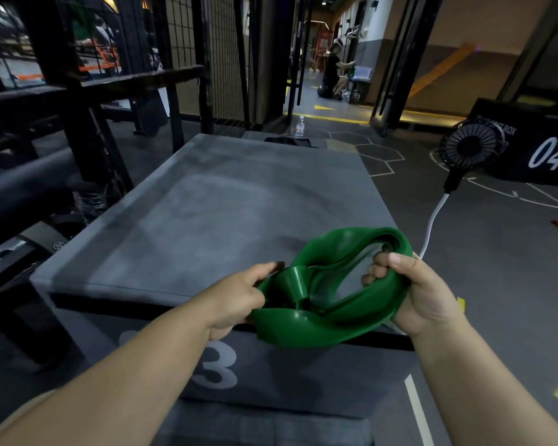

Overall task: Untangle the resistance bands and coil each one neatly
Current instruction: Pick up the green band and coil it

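Note:
A wide green resistance band (332,320) is looped into a loose coil of several turns and held in the air above the near right corner of a grey plyo box (226,214). My left hand (239,300) pinches the coil's left side, where the strands cross and twist. My right hand (413,294) grips the right side, fingers curled through the loop and thumb on top. No other band is in view.
A black fan (471,146) on a white cable stands right of the box. A black box marked 04 (535,146) sits at far right. Dark racks (78,123) line the left. A water bottle (299,126) and a person (332,72) are far ahead.

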A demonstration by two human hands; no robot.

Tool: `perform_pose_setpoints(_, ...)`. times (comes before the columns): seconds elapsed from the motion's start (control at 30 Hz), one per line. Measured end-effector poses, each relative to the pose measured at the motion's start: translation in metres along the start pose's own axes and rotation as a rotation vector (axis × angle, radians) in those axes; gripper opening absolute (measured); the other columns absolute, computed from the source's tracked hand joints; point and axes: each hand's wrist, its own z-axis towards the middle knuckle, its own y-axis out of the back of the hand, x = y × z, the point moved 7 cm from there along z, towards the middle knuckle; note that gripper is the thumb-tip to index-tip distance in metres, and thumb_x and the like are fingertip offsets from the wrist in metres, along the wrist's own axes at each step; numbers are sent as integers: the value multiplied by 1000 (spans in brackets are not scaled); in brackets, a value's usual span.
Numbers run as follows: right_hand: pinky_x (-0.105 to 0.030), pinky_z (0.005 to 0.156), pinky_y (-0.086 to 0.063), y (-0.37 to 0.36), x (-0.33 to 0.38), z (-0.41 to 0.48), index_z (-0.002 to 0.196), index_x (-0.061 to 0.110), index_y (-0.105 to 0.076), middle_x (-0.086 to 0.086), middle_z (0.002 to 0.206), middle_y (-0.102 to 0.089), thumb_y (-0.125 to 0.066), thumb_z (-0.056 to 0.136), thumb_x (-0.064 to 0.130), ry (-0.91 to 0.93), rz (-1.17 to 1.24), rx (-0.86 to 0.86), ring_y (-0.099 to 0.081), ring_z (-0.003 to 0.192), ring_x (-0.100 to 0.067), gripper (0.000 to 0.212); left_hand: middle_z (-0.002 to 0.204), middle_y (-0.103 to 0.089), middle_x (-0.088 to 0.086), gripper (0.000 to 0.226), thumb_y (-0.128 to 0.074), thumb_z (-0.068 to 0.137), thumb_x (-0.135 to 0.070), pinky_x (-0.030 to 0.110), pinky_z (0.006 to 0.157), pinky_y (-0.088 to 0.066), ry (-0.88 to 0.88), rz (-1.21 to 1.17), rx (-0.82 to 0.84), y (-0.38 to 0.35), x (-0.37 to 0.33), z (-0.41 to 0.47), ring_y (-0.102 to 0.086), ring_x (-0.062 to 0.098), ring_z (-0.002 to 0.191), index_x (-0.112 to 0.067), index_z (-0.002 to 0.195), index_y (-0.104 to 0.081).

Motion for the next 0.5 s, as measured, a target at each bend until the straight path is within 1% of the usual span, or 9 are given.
perform_pose_setpoints(0.07, -23, 52, -50, 2, -1, 2, 57, 18, -66, 1, 53, -55, -97, 20, 27, -8, 12, -18, -54, 47, -11, 49, 122, -61, 4, 66, -35, 85, 19, 28, 75, -55, 16, -33, -24, 0, -4, 0, -61, 21, 108, -23, 133, -54)
perform_pose_setpoints(0.1, -23, 52, -50, 4, -1, 2, 56, 18, -65, 1, 53, -54, -97, 20, 27, -6, 18, -27, -54, 47, -11, 49, 115, -66, 7, 58, -38, 86, 16, 31, 77, -55, 29, -74, -58, 2, -5, -1, -63, 22, 102, -19, 128, -58)
perform_pose_setpoints(0.13, -23, 52, -50, 5, 1, 3, 56, 18, -65, 1, 53, -54, -97, 20, 27, -1, 18, -38, -53, 47, -10, 49, 109, -68, 10, 46, -43, 90, 9, 36, 84, -54, 34, -125, -94, 3, -6, -1, -64, 25, 100, -17, 123, -61)
perform_pose_setpoints(0.2, -23, 51, -50, 7, 3, 4, 57, 18, -64, 1, 54, -54, -96, 20, 27, 11, 14, -51, -53, 47, -10, 50, 108, -70, 11, 21, -53, 97, -19, 45, 97, -49, 32, -161, -138, 7, -6, 0, -64, 28, 104, -17, 116, -63)
perform_pose_setpoints(0.23, -24, 51, -50, 7, 3, 5, 58, 18, -64, 1, 54, -54, -96, 22, 26, 12, 9, -55, -53, 47, -10, 48, 109, -70, 9, 22, -54, 97, -31, 48, 99, -47, 32, -128, -165, 10, -4, 3, -64, 28, 106, -19, 111, -64)
perform_pose_setpoints(0.3, -24, 51, -51, 6, 0, 7, 61, 16, -64, 0, 55, -55, -90, 37, 17, 11, 1, -68, -54, 47, -11, 35, 104, -70, 5, 21, -59, 93, -38, 48, 97, -48, -11, -54, -314, 25, -3, 9, -63, 25, 105, -20, 101, -66)
perform_pose_setpoints(0.33, -24, 50, -51, 5, -1, 7, 65, 15, -63, -1, 55, -56, -81, 49, 9, 20, 0, -80, -54, 47, -12, 25, 97, -71, 3, 20, -63, 90, -39, 47, 93, -51, -48, -20, -410, 33, -7, 9, -65, 26, 100, -19, 93, -67)
perform_pose_setpoints(0.4, -24, 49, -51, 4, -2, 9, 73, 11, -57, -3, 53, -55, -68, 61, -1, 48, -24, -108, -54, 46, -13, 20, 83, -73, 5, 25, -68, 78, -44, 48, 85, -54, -90, 44, -518, 47, -12, 8, -69, 29, 88, -19, 82, -69)
perform_pose_setpoints(0.5, -25, 48, -51, -2, -4, 13, 72, 8, -54, -5, 52, -55, -61, 64, 5, 68, -29, -128, -56, 46, -15, 11, 73, -70, 7, 31, -62, 77, -45, 46, 79, -53, -101, 192, -567, 61, -26, 8, -67, 30, 78, -15, 76, -68)
